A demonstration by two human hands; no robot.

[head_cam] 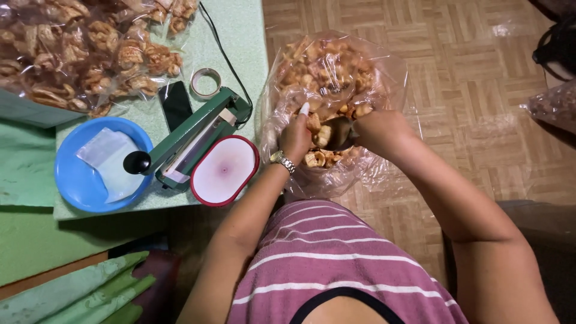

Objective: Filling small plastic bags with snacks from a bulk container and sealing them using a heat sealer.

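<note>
A big clear plastic bag [384, 72] full of golden fried snack pieces [327, 66] stands on the floor in front of me. My left hand [296, 135], with a metal wristwatch on its wrist, holds a small clear bag [318, 133] open inside the big one. The small bag has several snack pieces in it. My right hand [378, 129] grips a dark metal scoop [339, 132] whose mouth rests at the small bag's opening.
To the left a green table [240, 36] carries a green heat sealer [192, 141], a red-rimmed white scale [223, 170], a blue bowl [72, 180] holding plastic bags, a tape roll [206, 82], a black phone [175, 103] and several packed snack bags [78, 54]. Parquet floor lies to the right.
</note>
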